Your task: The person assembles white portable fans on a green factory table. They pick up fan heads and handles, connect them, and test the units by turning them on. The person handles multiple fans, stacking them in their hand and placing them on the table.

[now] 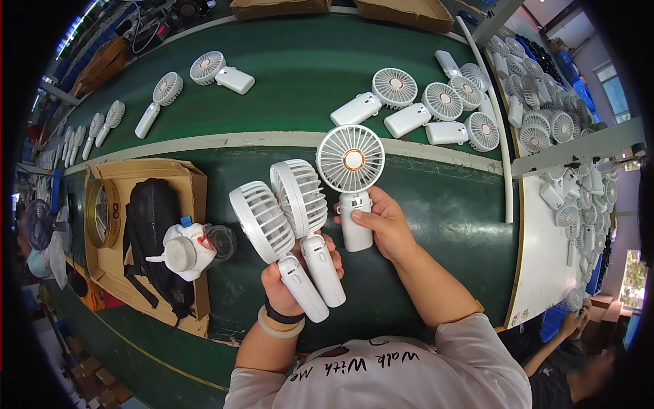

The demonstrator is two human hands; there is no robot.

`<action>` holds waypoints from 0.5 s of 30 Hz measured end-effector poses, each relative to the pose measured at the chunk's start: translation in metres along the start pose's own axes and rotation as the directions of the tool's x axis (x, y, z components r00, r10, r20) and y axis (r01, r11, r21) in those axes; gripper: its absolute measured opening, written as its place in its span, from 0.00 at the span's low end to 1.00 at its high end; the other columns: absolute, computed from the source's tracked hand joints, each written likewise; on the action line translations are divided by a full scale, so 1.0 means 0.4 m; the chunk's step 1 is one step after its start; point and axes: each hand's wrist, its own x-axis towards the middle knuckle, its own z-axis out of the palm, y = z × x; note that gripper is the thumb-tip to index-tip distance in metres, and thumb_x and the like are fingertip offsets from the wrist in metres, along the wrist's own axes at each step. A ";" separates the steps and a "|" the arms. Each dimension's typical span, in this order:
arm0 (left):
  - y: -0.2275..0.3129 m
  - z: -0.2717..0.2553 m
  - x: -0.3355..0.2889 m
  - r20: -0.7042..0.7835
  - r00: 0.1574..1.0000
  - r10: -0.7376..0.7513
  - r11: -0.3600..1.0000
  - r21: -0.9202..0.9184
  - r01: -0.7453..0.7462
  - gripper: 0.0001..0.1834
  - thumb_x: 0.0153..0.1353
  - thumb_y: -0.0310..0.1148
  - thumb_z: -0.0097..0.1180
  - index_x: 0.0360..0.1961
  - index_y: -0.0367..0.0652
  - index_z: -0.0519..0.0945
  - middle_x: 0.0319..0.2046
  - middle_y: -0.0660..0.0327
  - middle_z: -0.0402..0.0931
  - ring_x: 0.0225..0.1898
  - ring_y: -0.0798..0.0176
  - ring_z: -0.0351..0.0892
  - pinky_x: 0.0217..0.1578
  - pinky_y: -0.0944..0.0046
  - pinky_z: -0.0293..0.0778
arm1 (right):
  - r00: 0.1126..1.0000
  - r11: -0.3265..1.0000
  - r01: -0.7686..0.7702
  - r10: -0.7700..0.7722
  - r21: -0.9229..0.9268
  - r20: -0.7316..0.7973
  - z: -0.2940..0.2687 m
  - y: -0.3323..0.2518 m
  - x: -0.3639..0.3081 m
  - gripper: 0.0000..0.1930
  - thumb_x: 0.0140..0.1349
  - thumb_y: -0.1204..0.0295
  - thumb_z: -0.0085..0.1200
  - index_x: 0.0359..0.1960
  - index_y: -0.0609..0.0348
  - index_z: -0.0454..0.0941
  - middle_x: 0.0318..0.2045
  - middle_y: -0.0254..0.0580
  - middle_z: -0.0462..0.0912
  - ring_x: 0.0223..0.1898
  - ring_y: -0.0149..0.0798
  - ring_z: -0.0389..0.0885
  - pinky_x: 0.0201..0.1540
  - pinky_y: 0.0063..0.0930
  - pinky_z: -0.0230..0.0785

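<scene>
the left hand (274, 286) is closed round the handles of two white hand fans, an outer fan (301, 293) and an inner fan (323, 269), side by side; its thumb lies at the outer handle, the fingertips show past the inner one, and the rest of the grip is hidden. both cages point toward eleven o'clock. the right hand (390, 228) grasps a third fan (357, 235) by its handle, thumb across the front, cage toward twelve with an orange ring at its hub. all three are held over a green worktop (443, 198).

from the hands, a cardboard tray (197, 178) sits at nine o'clock, holding a tape roll (102, 213), a black bag (153, 211) and a white cloth bundle (194, 252). past a pale rail (225, 140) at twelve runs a green belt (293, 75). on it a fan cluster (409, 120) lies at one o'clock, a lone fan (235, 80) at eleven and a fan row (99, 129) at ten.

heaped fans (545, 126) fill two to three o'clock, and at four a co-worker's hands (578, 322) hold another fan (574, 298).
</scene>
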 end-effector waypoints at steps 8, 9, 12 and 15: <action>-0.001 -0.029 -0.008 -0.093 0.977 0.192 0.963 0.209 -0.169 0.48 0.42 0.50 0.59 0.63 0.42 0.56 0.59 0.51 0.60 0.62 0.49 0.58 0.59 0.41 0.59 | 1.000 1.000 0.008 -0.008 0.004 -0.012 0.003 0.004 -0.008 0.19 0.56 0.80 0.51 0.50 0.64 0.66 0.40 0.44 0.78 0.39 0.36 0.80 0.43 0.29 0.73; 0.002 -0.022 -0.004 -0.091 0.969 0.228 0.956 0.209 -0.205 0.48 0.42 0.49 0.60 0.64 0.43 0.55 0.60 0.51 0.59 0.63 0.48 0.56 0.60 0.40 0.57 | 1.000 1.000 0.014 -0.014 0.017 -0.001 0.003 0.002 -0.008 0.19 0.56 0.80 0.51 0.50 0.64 0.66 0.40 0.44 0.78 0.39 0.35 0.80 0.43 0.29 0.73; -0.001 -0.011 -0.004 -0.043 0.977 0.207 0.956 0.223 -0.192 0.51 0.39 0.47 0.61 0.65 0.48 0.52 0.62 0.53 0.57 0.66 0.48 0.51 0.62 0.38 0.51 | 0.999 0.999 0.034 -0.034 0.026 -0.012 0.022 -0.002 -0.035 0.18 0.56 0.80 0.51 0.49 0.63 0.66 0.40 0.43 0.78 0.38 0.34 0.79 0.43 0.28 0.73; -0.015 0.039 -0.014 -0.052 0.994 0.098 0.950 0.302 -0.078 0.54 0.35 0.45 0.63 0.65 0.44 0.51 0.61 0.51 0.57 0.64 0.48 0.56 0.62 0.46 0.56 | 0.999 0.999 0.026 -0.027 0.019 0.038 0.013 0.002 -0.086 0.22 0.58 0.77 0.51 0.54 0.64 0.63 0.45 0.42 0.75 0.46 0.34 0.75 0.50 0.28 0.67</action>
